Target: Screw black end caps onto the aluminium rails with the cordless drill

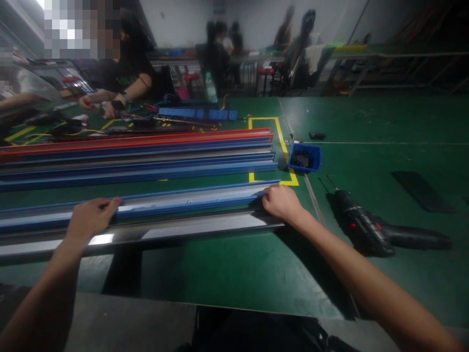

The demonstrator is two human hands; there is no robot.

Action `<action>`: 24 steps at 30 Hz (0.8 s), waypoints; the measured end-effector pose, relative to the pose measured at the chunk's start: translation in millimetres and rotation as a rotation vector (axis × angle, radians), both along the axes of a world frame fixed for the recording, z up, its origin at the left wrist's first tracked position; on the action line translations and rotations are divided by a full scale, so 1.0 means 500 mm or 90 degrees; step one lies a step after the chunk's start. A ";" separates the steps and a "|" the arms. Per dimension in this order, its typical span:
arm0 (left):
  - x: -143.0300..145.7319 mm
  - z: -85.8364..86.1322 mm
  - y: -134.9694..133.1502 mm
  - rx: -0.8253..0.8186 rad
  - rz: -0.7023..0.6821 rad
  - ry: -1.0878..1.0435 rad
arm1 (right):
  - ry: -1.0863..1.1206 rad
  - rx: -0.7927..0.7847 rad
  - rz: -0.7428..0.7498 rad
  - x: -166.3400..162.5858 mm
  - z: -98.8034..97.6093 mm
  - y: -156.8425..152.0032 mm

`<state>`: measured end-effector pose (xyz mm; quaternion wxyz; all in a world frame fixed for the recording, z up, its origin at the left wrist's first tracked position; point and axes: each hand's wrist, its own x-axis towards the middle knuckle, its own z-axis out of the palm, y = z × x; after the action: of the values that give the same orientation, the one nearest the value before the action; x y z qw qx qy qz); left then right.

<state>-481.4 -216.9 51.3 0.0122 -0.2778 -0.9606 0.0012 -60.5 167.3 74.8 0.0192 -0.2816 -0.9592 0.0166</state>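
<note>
Green, smooth sheeting covers the table [227, 274], its pale front edge running across just ahead of the person's body. Nearest on it lies a long grey strip [205, 222] of shiny metal, channel-shaped with dark rims, passing beneath the left forearm. Just beyond, roughly parallel to it, is the blue strip [164, 201], straight and narrow, with raised blue edges along a pale, glossy face. The left hand [90, 217] is closed on it toward the left, fingers bent and thumb near its upper side, though the hidden fingertips cannot be made out. The right hand [281, 201] grips its right end, fingers curled under in a narrow hold. Right of that hand a black drill [366, 225] lies on its side, rounded body and stout handle marked with red spots, a thin bit at its nose. Farther right rests a flat, dark rectangular slab [423, 190]. Beyond the held strip, more blue strips [220, 169] lie in close rows, with slim orange strips [220, 135] behind them. Their ends reach into a frame of flat yellow tape [263, 118], beside a boxy blue plastic bin [317, 159] holding small dark pieces. Across the table, a co-worker's hands [110, 108] are near tangled wires; a clear bottle [211, 89] stands upright farther back, and blurred people [220, 46] sit by distant benches.
</note>
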 end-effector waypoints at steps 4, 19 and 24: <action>0.000 0.001 0.000 -0.007 0.009 -0.005 | 0.004 0.001 -0.001 0.000 0.001 -0.002; -0.023 -0.016 -0.010 -0.079 0.052 0.014 | 0.023 -0.001 -0.046 -0.002 0.001 -0.010; -0.026 -0.018 -0.011 -0.073 0.074 0.013 | 0.015 -0.003 -0.059 -0.002 0.005 -0.011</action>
<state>-494.3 -222.5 42.1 0.0061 -0.2218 -0.9733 0.0594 -61.7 162.0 77.3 0.0305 -0.3255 -0.9448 0.0211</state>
